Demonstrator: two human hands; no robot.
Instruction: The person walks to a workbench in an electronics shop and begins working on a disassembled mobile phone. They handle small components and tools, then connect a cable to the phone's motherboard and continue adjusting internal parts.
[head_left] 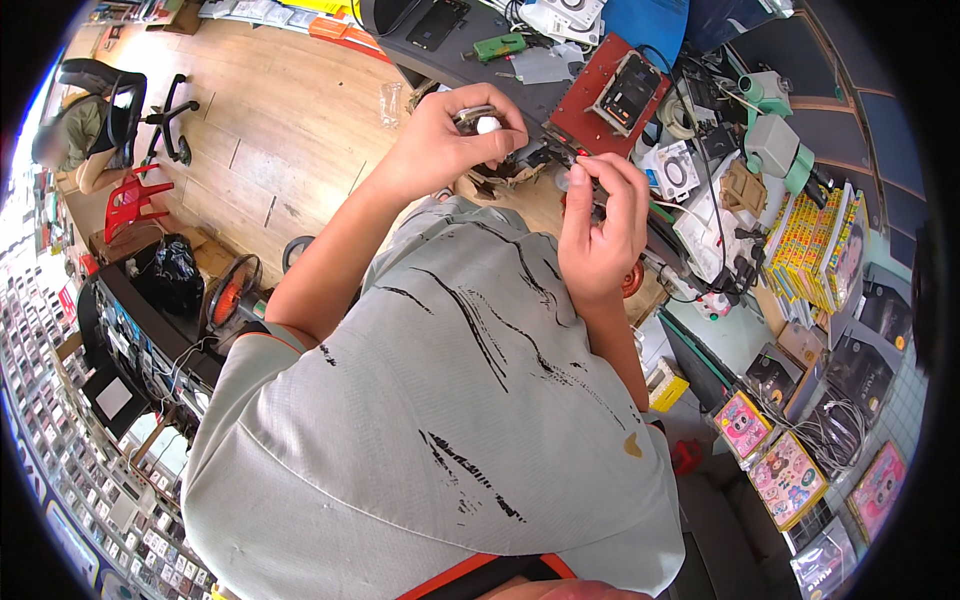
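My left hand [455,145] is raised over the near edge of the dark workbench [470,65], its fingers curled round a small object with a white rounded part [488,125]. The rest of that object is mostly covered by my fingers, so its kind is unclear. To its right, my right hand [605,220] is closed in a pinch, thumb against fingertips. A tiny dark piece with a red spot [581,154] shows at those fingertips, too small to name. Just beyond lies an opened phone [630,92] on a dark red pad [580,115].
A green tool [499,47] and a dark phone part [438,22] lie on the bench. At right stand a microscope [780,150], tangled cables [725,230] and yellow boxes [815,245]. Left, a fan [235,290] and red stool [135,203]; a person [85,135] sits farther off.
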